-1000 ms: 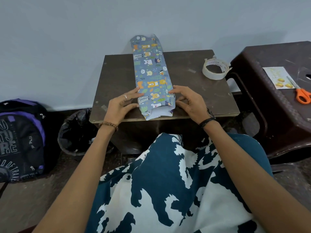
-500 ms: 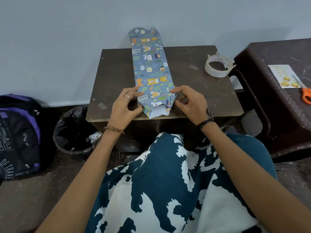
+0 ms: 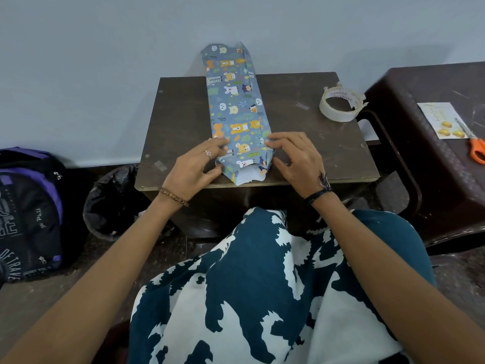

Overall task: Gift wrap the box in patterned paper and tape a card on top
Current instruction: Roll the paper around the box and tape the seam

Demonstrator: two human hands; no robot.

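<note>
A long box wrapped in blue animal-print paper [image 3: 236,106] lies lengthwise on a small dark wooden table [image 3: 183,106]. Its near end is open, with the paper's white inside showing. My left hand [image 3: 194,166] presses the paper's left side at that end, thumb pushing the flap inward. My right hand [image 3: 294,156] presses the right side, fingertips on the top edge. The far end of the paper sticks out past the table, against the wall. A tape roll [image 3: 339,103] sits at the table's right. A white card [image 3: 441,120] with yellow shapes lies on the stool to the right.
Orange-handled scissors [image 3: 475,149] lie beside the card on the dark brown plastic stool [image 3: 420,82]. A black-lined bin [image 3: 110,200] and a purple-black backpack [image 3: 29,211] stand on the floor at left. My patterned lap fills the foreground.
Both hands have stayed at the near end of the package. The side flaps there are folded further inward, so the paper end has narrowed to a point.
</note>
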